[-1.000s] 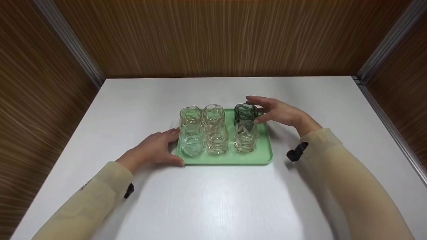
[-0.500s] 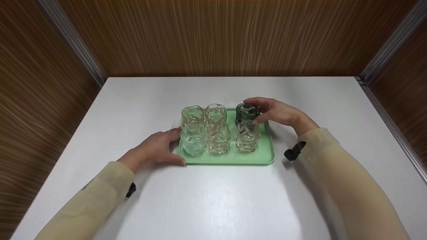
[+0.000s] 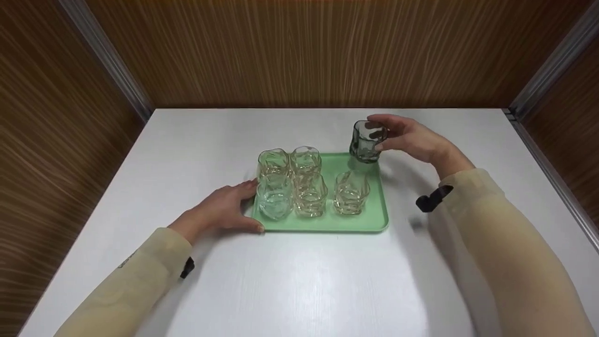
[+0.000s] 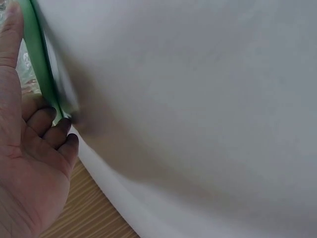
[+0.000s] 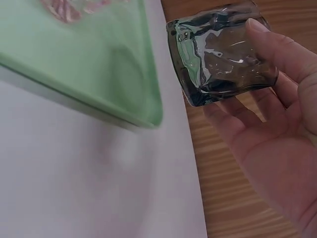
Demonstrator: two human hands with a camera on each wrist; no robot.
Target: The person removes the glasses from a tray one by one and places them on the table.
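My right hand (image 3: 402, 136) grips a dark smoky-green glass (image 3: 367, 141), lifted above the far right corner of the pale green tray (image 3: 369, 223). The right wrist view shows the dark glass (image 5: 223, 54) held between thumb and fingers (image 5: 277, 49), clear of the tray (image 5: 94, 74). Several clear and amber wavy glasses stand on the tray, among them an amber one (image 3: 350, 193) and a clear one (image 3: 273, 198). My left hand (image 3: 224, 209) rests against the tray's left edge, fingers touching its rim (image 4: 42, 74).
The tray lies on a white table (image 3: 299, 281) boxed in by wood-grain walls (image 3: 299, 47) at the back and both sides. Bare tabletop stretches in front of the tray and to its right.
My right hand closed round the dark glass on the tray's far right and lifted it up and slightly right, off the tray. The left hand stayed at the tray's left edge.
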